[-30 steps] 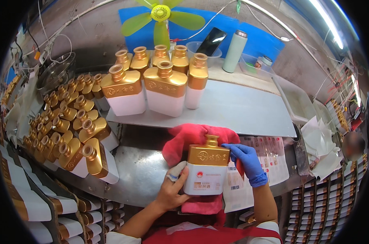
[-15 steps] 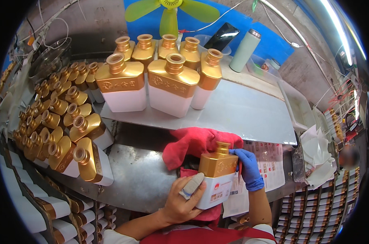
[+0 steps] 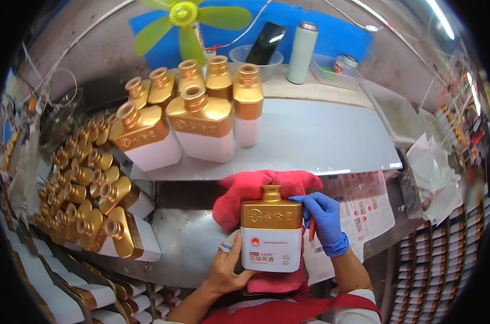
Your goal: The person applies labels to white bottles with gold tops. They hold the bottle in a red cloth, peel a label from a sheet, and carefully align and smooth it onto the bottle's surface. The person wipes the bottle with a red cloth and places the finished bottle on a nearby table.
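Observation:
A bottle point(image 3: 272, 235) with a gold shoulder and neck and a white lower body stands nearly upright in front of me, its printed front facing me. My bare left hand point(image 3: 227, 272) is closed on its lower left side, the thumb along the edge; a pale cloth wrap point(image 3: 230, 241) shows on one finger. At the bottle's upper right edge, my right hand point(image 3: 325, 221) in a blue glove has its fingertips against the gold shoulder. A slim red tool point(image 3: 312, 229) pokes down from these bent fingers. A red cloth point(image 3: 228, 200) lies behind and beneath the bottle.
Several gold-and-white bottles point(image 3: 201, 124) stand on a raised pale board point(image 3: 315, 135); many more point(image 3: 126, 232) crowd the left. Behind are a green fan point(image 3: 183, 13), a flask point(image 3: 302, 53) and a phone point(image 3: 266, 43) in a clear bowl. Printed sheets point(image 3: 364, 216) lie right.
The bottle has turned from a tilt to face me squarely and upright, the left hand shifting lower on its side. My view has shifted too. The right hand stays at the bottle's right edge.

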Tool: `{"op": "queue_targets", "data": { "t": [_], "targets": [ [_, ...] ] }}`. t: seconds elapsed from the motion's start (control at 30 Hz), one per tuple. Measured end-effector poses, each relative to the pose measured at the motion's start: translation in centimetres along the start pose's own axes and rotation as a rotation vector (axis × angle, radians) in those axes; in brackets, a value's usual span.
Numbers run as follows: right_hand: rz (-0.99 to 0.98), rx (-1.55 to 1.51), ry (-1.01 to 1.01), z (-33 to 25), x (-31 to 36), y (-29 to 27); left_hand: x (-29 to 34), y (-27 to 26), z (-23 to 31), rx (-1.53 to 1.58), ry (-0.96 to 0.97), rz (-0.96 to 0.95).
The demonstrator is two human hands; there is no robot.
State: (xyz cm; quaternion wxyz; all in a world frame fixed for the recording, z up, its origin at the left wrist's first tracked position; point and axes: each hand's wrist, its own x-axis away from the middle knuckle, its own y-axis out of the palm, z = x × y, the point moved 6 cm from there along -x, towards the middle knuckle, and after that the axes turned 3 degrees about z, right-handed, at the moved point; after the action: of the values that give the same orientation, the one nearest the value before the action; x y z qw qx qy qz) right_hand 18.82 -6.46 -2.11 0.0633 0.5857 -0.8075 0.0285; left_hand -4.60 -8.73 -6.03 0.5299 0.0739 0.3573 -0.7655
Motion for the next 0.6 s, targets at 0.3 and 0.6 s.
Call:
{"op": "queue_targets", "data": {
  "t": [0.3, 0.6],
  "targets": [
    [-0.128, -0.060, -0.151, -0.8, 0.9, 1.3, 0.4, 0.1, -2.8, 0.112, -0.149, -0.183],
    [-0.144, -0.043, -0.158, -0.5, 0.9, 0.8, 0.4, 0.2, -2.6, 0.020, -0.172, -0.155]
  ]
}}
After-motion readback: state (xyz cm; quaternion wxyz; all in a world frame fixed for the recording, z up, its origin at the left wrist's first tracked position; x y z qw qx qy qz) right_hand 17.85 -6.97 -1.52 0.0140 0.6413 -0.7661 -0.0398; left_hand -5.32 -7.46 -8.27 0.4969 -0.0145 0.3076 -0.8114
